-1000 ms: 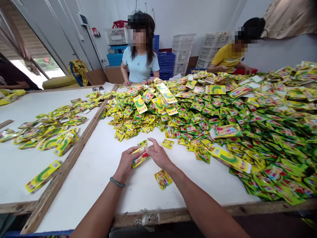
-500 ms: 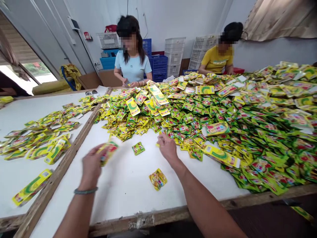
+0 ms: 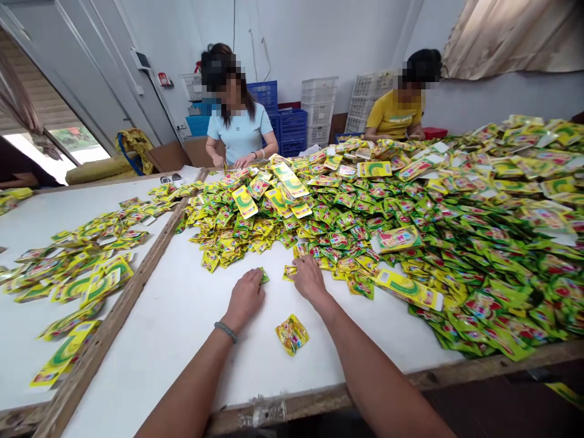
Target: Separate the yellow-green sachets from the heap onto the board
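Note:
My left hand (image 3: 246,295), with a bracelet at its wrist, reaches over the white tabletop. Its fingers are curled together on a small green packet (image 3: 265,277), most of which they cover. To its right, my right hand (image 3: 310,277) has its fingers bent and pinched at a small yellow packet (image 3: 289,272) by the near edge of the heap. A shiny yellow packet (image 3: 292,334) lies flat on the table between my forearms, touched by neither hand. Just ahead of both hands rises a large heap of green and yellow packets (image 3: 337,225).
A wooden strip (image 3: 137,286) divides the table. Left of it lie several flat yellow packs (image 3: 68,353). Yellow boxes (image 3: 409,289) rest on and against the heap. Two co-workers, in a blue shirt (image 3: 241,134) and a yellow shirt (image 3: 395,115), are across the table before stacked crates (image 3: 292,125).
My left hand has let go of the yellow-and-red pack and moved right, onto the green packet. Another pack now lies left of the strip. My right hand stays nearly in place.

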A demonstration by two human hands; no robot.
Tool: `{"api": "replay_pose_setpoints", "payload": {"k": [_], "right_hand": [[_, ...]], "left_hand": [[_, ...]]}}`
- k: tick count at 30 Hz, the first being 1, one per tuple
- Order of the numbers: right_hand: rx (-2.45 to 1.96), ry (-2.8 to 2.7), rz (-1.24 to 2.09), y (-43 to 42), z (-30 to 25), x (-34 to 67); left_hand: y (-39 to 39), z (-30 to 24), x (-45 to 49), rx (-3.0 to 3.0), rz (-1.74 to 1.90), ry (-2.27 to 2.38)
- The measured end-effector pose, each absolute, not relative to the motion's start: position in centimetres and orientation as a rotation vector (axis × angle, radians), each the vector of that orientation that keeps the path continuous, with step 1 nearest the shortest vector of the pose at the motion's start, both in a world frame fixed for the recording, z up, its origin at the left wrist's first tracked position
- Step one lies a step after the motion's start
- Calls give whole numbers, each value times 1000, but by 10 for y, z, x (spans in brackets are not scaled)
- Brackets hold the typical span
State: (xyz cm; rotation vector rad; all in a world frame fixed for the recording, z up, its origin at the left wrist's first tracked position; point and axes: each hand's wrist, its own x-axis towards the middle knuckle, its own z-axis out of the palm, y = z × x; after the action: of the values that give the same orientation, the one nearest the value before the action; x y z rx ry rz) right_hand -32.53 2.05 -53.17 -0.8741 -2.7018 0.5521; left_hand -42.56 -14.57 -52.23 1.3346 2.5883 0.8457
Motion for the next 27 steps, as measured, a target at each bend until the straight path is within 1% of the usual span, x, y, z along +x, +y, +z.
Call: {"api": "replay_pose_setpoints", "payload": {"k": [2, 4, 7, 9, 11, 13, 19, 22, 27], "right_hand": [[-831, -2705, 607, 22, -531, -326], [-822, -2683, 740, 22, -529, -328], [-784, -2597, 1077, 18, -524, -329], [-679, -2518, 1290, 12, -520, -330], [-514, -2464, 1477, 5, -517, -329], [-384, -2458, 1582, -2, -515, -329], [-292, -2556, 1414, -12, -509, -329], [-239, -2566, 1496, -15, -509, -328], [-380, -2438, 1659, -18, -520, -330]], "left_hand": [[-144, -526, -427, 1164, 1011, 2571], [-148, -526, -433, 947, 1252, 2523], [-153, -525, -437, 618, 1574, 2272], [-153, -524, -435, 477, 1659, 2041], [-153, -523, -431, 424, 1656, 1894], [-154, -522, -428, 423, 1617, 1830], [-158, -522, -423, 475, 1538, 1654], [-158, -522, -421, 451, 1527, 1582], [-162, -514, -417, 469, 1549, 1547]]}}
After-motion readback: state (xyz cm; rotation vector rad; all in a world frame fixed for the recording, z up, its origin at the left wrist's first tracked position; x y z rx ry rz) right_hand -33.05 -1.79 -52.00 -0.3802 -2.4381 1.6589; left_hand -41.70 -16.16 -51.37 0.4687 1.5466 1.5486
